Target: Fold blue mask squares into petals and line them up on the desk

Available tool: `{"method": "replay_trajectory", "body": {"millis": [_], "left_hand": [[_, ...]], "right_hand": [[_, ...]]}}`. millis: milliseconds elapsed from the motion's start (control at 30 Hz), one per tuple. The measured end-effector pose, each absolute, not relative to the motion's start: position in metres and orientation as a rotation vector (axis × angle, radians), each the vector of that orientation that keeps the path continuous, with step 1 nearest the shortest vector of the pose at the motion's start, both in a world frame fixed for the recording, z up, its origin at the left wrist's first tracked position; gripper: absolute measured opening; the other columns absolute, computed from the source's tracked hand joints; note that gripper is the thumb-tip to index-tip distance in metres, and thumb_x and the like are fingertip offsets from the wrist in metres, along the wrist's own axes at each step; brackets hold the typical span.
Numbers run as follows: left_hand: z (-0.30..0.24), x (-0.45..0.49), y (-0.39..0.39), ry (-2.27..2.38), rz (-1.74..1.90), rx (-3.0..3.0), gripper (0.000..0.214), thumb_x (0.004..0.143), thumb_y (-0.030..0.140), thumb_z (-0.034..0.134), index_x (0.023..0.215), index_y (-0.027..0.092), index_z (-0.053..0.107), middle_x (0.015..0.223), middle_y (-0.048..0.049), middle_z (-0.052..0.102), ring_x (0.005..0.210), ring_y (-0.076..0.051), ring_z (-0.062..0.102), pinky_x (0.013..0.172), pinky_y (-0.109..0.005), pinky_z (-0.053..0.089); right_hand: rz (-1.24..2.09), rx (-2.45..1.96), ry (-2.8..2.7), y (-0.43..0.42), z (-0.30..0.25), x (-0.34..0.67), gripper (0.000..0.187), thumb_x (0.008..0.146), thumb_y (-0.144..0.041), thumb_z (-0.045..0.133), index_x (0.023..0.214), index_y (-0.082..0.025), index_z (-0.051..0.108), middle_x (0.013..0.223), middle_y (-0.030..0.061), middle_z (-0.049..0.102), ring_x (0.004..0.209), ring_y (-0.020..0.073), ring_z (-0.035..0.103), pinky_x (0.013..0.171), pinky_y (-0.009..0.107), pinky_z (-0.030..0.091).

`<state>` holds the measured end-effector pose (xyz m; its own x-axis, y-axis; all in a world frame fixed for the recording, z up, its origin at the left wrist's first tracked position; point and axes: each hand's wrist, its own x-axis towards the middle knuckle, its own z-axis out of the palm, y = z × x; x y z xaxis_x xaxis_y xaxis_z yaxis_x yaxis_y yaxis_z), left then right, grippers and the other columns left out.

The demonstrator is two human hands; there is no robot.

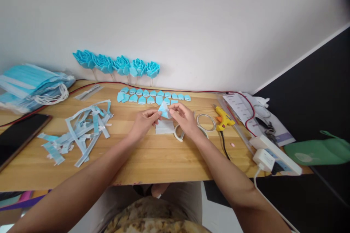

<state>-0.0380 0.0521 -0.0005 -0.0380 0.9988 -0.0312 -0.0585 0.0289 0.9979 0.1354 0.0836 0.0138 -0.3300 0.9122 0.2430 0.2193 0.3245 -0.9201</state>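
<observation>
Both hands pinch a small folded piece of blue and white mask fabric (164, 110) above the middle of the table. My left hand (146, 121) grips its left edge between thumb and fingers. At its right edge, the thumb and fingers of my right hand (186, 117) are closed on it. Below the hands lies a white rectangular piece of fabric (164, 127). Just behind them, several folded blue petals (150, 100) lie in two rows. Rolls of tape (207, 122) rest by my right hand, which partly hides one of them.
Blue fabric roses (121, 65) on stems lean against the wall. On the left are packed face masks (32, 83), a phone (22, 134) and fabric scraps (82, 131). A yellow glue gun (224, 118), a power strip (276, 154) and a green pouch (317, 151) are on the right.
</observation>
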Motion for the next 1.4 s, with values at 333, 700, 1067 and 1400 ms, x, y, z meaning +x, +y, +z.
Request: {"method": "replay_trajectory", "body": {"millis": [333,700,1067,1400], "left_hand": [[0.004,-0.036,0.05,1.225,1.247,1.088,0.034,0.068,0.049,0.07,0.063,0.016,0.067,0.054,0.0014,0.055,0.053,-0.01,0.045,0.053,-0.023,0.037],[0.005,-0.037,0.049,1.269,1.197,1.078,0.034,0.065,0.05,0.072,0.064,0.016,0.069,0.055,0.0013,0.057,0.054,-0.01,0.046,0.053,-0.022,0.039],[0.002,-0.037,0.051,1.245,1.199,1.131,0.031,0.069,0.047,0.069,0.065,0.016,0.069,0.055,0.0014,0.056,0.053,-0.009,0.045,0.051,-0.021,0.039],[0.014,-0.033,0.047,1.286,1.139,1.146,0.02,0.067,0.036,0.067,0.067,0.017,0.067,0.063,0.0015,0.062,0.052,-0.008,0.046,0.053,-0.021,0.04]], "right_hand": [[0.974,-1.156,-1.854,0.083,0.012,0.131,0.016,0.079,-0.034,0.061,0.084,-0.02,0.063,0.084,0.0008,0.065,0.067,0.0119,0.057,0.063,0.025,0.045],[0.94,-1.084,-1.835,0.082,0.011,0.132,0.011,0.079,-0.031,0.061,0.082,-0.021,0.063,0.085,0.0001,0.066,0.069,0.0123,0.059,0.065,0.024,0.046],[1.274,-0.99,-1.655,0.087,0.005,0.134,0.036,0.081,-0.04,0.062,0.113,-0.023,0.061,0.085,0.001,0.065,0.077,0.0141,0.059,0.071,0.026,0.045],[1.11,-1.071,-1.703,0.087,0.007,0.135,0.027,0.079,-0.043,0.062,0.07,-0.018,0.055,0.063,-0.0041,0.044,0.058,0.0095,0.039,0.056,0.022,0.032]]}}
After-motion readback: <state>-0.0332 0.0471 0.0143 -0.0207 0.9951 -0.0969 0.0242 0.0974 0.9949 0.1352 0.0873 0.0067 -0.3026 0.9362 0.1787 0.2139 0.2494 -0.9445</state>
